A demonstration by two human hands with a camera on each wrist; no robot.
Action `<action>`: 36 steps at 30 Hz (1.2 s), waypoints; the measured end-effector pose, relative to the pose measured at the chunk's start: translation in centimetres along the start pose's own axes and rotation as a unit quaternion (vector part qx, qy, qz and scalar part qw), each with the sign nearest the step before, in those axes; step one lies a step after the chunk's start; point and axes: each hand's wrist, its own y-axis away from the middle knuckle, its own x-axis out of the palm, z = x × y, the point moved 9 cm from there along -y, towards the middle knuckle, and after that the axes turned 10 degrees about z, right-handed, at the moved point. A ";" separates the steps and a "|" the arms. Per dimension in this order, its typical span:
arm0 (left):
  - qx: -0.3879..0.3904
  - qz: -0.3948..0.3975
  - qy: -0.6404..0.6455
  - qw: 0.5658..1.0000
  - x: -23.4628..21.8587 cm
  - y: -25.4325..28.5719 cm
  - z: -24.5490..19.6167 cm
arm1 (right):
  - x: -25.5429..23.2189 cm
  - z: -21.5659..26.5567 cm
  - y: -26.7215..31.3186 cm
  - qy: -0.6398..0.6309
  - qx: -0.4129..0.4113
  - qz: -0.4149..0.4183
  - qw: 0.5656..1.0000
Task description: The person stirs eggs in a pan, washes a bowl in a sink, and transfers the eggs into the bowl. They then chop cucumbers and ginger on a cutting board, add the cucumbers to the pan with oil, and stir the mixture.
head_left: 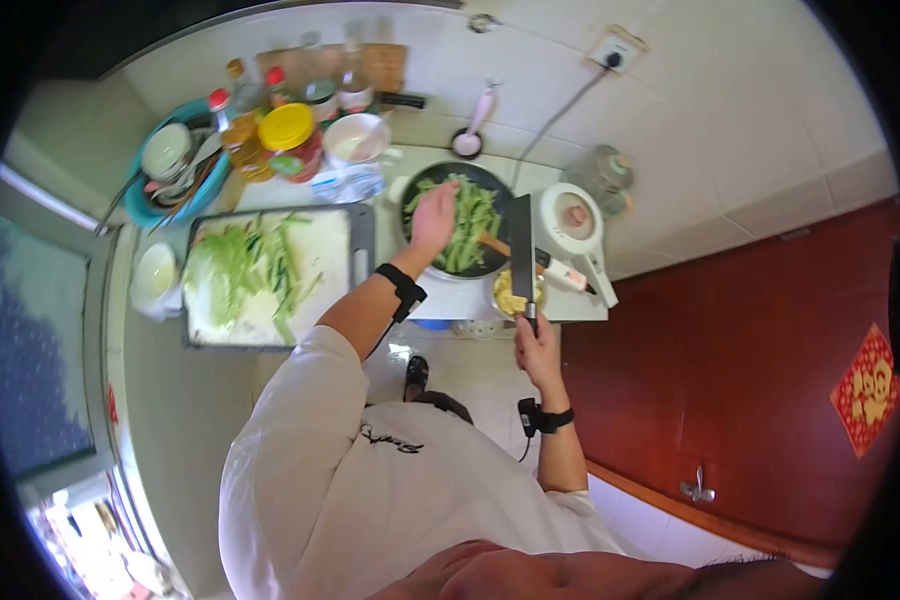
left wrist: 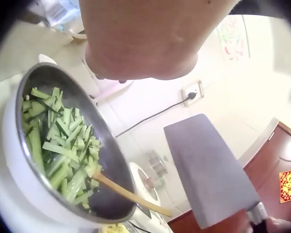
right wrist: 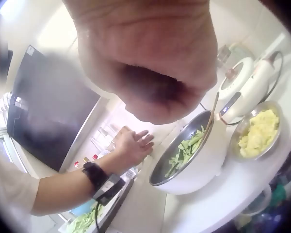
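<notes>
A white pan with a dark inside holds cut green vegetable pieces and a wooden spatula. Above the pan in the head view is the left hand; the right wrist view shows this hand with its fingers apart and nothing in them. The right hand grips the handle of a cleaver, whose broad blade is raised beside the pan. Yellow food fills a metal bowl near the pan, partly under the cleaver in the head view.
Left of the pan, a cutting board carries more greens. Bottles, a yellow-lidded jar, a white cup and a blue basin stand behind. A white appliance sits right of the pan, its cord running to a wall socket.
</notes>
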 end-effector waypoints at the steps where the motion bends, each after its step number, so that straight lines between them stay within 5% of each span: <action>1: 0.030 -0.011 0.018 0.999 -2.3 1.6 -1.5 | 0.4 0.2 -0.1 0.015 -0.008 0.011 1.000; 3: 0.058 -0.038 -0.006 0.998 -7.0 5.4 -3.5 | 2.2 -0.1 -0.5 0.033 -0.004 0.041 0.999; 5: 0.101 -0.065 -0.132 0.984 -12.5 9.9 -3.9 | 5.2 1.4 -1.7 0.192 -0.101 0.074 0.973; 10: 0.004 -0.104 -0.258 0.960 -26.3 18.8 1.1 | 15.7 5.3 -5.7 0.336 -0.181 0.163 0.910; 12: -0.033 -0.113 -0.447 0.887 -30.4 19.3 1.3 | 19.9 5.6 -8.1 0.440 -0.205 0.209 0.849; 15: -0.072 -0.088 -0.559 0.822 -33.4 19.2 2.7 | 24.3 6.6 -10.9 0.522 -0.241 0.195 0.795; 19: -0.098 -0.045 -0.561 0.821 -35.0 19.0 5.2 | 26.8 7.2 -12.8 0.556 -0.260 0.177 0.769; 24: -0.127 -0.091 -0.590 0.792 -35.8 18.7 5.6 | 25.9 7.7 -11.1 0.586 -0.245 0.210 0.743; 26: -0.045 -0.052 -0.561 0.825 -33.8 17.4 4.3 | 25.5 8.6 -9.6 0.545 -0.262 0.265 0.751; 29: -0.052 0.039 -0.501 0.863 -31.4 14.0 4.8 | 24.7 9.3 -10.0 0.492 -0.221 0.266 0.799; 33: -0.098 0.147 -0.557 0.811 -27.9 10.3 6.2 | 24.3 9.5 -11.7 0.486 -0.203 0.218 0.821; 36: -0.069 0.138 -0.510 0.846 -26.8 10.8 5.8 | 23.8 8.8 -11.8 0.489 -0.210 0.230 0.814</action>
